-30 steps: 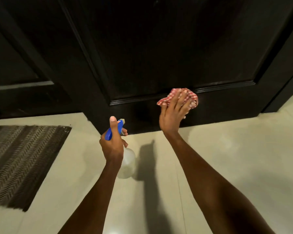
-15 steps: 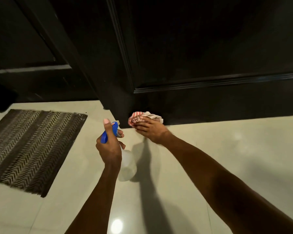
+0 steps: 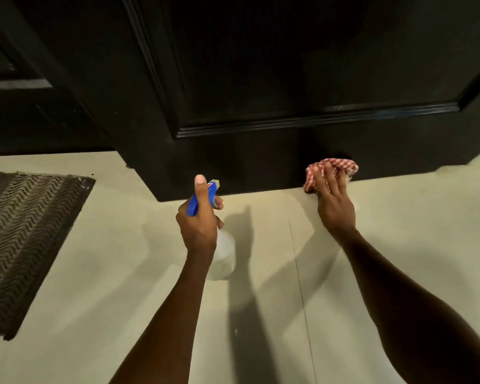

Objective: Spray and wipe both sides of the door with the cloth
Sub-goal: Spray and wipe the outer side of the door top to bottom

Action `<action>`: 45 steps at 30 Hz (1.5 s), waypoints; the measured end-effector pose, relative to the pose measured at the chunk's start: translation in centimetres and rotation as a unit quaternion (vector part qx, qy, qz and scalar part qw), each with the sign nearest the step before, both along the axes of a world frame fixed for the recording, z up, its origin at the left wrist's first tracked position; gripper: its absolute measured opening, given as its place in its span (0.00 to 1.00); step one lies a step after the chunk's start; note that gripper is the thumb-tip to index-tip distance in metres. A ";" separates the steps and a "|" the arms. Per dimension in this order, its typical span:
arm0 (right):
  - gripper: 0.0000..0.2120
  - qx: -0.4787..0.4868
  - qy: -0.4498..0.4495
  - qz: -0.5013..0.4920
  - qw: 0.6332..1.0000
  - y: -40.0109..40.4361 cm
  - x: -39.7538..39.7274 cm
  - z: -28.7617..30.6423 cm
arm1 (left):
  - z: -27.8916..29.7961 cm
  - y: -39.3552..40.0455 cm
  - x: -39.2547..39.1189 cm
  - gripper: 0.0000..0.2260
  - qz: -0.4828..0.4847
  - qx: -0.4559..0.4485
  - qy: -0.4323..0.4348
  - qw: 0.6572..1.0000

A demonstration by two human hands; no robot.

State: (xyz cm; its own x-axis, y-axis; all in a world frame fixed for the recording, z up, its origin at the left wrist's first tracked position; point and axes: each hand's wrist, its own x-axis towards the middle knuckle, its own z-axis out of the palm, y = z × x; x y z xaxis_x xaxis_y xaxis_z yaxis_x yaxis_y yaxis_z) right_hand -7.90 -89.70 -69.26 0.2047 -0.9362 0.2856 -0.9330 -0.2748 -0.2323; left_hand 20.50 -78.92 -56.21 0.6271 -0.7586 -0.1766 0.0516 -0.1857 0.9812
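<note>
Head view: right hand (image 3: 334, 200) is seen with fingers curled over a bunched red-checked cloth (image 3: 330, 173), which is pressed against the bottom rail of the dark door (image 3: 261, 79), just above the floor (image 3: 399, 231); cloth and door are touching, and the lower edge of the cloth appears to meet the floor line. Left hand (image 3: 198, 217) is wrapped round the neck of a spray bottle (image 3: 222, 253) with a blue head, thumb laid upright along its top; nozzle is directed at the door's lower left corner; bottle is held clear of the door, near it.

Key relation: long axis of the bottom rail runs left to right across the frame; cloth sits toward the middle-right of it; unwiped length is judged to extend both ways along that axis; right hand is the nearer one and already in contact, so a sideways stroke along the rail is judged the likely step in hand.

Outward: patterned mat (image 3: 25, 239) lies on the floor well apart to the left; only this one face of the door is shown.
</note>
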 end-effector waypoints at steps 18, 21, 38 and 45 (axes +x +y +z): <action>0.27 0.062 -0.772 -0.146 0.615 2.2 8.9 18.5 | 13.1 3.0 -1.1 0.28 0.021 -0.083 -0.017 0.996; 0.28 0.073 -0.785 -0.126 0.602 5.3 8.0 29.1 | 20.9 4.9 -1.5 0.26 0.048 -0.058 -0.002 0.997; 0.18 0.273 -0.840 -0.092 0.459 17.9 13.4 84.9 | 74.2 14.3 0.9 0.25 0.154 -0.043 0.054 0.986; 0.19 0.255 -0.843 -0.072 0.469 17.8 19.9 98.9 | 88.3 14.1 6.2 0.28 0.115 -0.069 0.023 0.991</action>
